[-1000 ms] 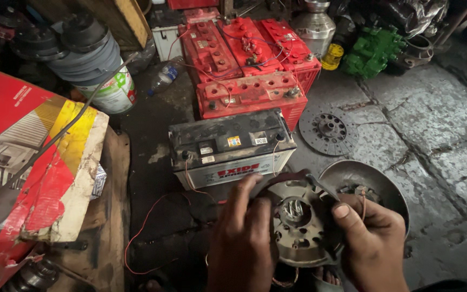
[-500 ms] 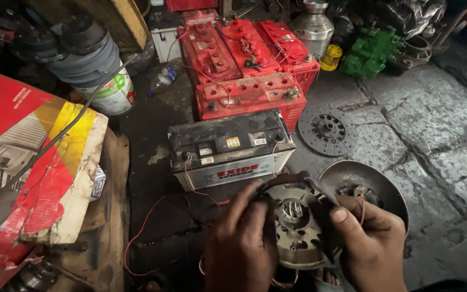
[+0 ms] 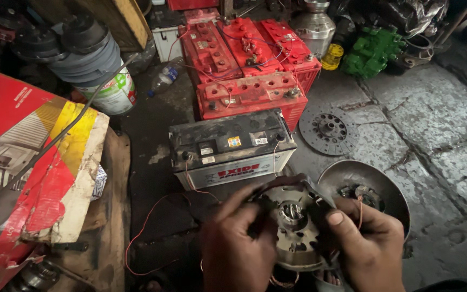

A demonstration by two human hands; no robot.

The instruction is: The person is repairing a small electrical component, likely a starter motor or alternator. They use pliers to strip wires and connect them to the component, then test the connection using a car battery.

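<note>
Left hand (image 3: 239,251) shifted on stator (image 3: 293,227)

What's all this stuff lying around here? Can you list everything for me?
round motor part: 1, grey metal, held in both hands, bottom centre
large battery: 1, black top and white sides, on the floor just beyond the hands
red batteries: about 4, red, behind the large battery
thin wires: several, red, trailing from the batteries over the floor
clutch disc: 1, grey, flat on the stone floor at right
metal bowl: 1, grey, beside the right hand
cardboard box: 1, red and yellow, left
paint bucket: 1, white and green, upper left
green machine part: 1, top right
left hand: 1, gripping the part's left side
right hand: 1, gripping its right side
</note>
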